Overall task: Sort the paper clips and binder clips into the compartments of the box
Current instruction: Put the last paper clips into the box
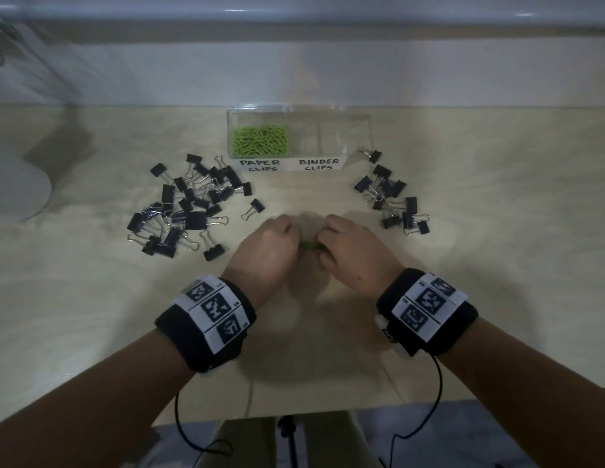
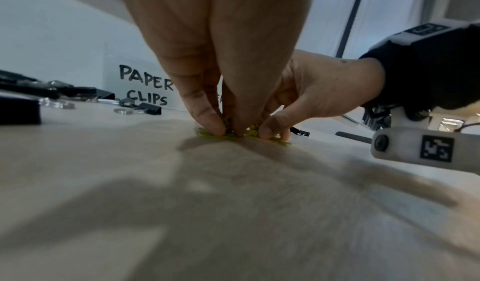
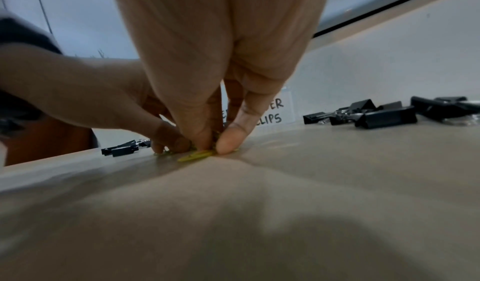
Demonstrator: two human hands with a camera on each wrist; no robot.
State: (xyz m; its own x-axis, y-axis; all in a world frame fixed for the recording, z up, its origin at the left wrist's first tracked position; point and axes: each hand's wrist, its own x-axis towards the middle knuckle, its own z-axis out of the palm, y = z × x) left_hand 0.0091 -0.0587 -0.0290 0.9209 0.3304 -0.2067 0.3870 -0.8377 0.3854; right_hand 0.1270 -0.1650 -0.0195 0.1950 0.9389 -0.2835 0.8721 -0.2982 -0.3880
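A clear box point(image 1: 291, 167) stands at the back of the table, labelled PAPER CLIPS on the left and BINDER CLIPS on the right. Green paper clips point(image 1: 260, 140) fill its left compartment; the right compartment point(image 1: 328, 136) looks bare. A small bunch of green paper clips point(image 1: 309, 245) lies on the table in front of the box. My left hand point(image 1: 292, 239) and right hand point(image 1: 323, 248) meet over it, fingertips down. The left wrist view shows my left hand point(image 2: 228, 130) pinching the bunch point(image 2: 207, 135). In the right wrist view my right hand point(image 3: 213, 144) pinches it point(image 3: 194, 156).
A large heap of black binder clips point(image 1: 189, 204) lies left of my hands, and a smaller heap point(image 1: 392, 197) lies to the right. A white rounded object point(image 1: 17, 187) sits at the far left. A wall rises just behind the box.
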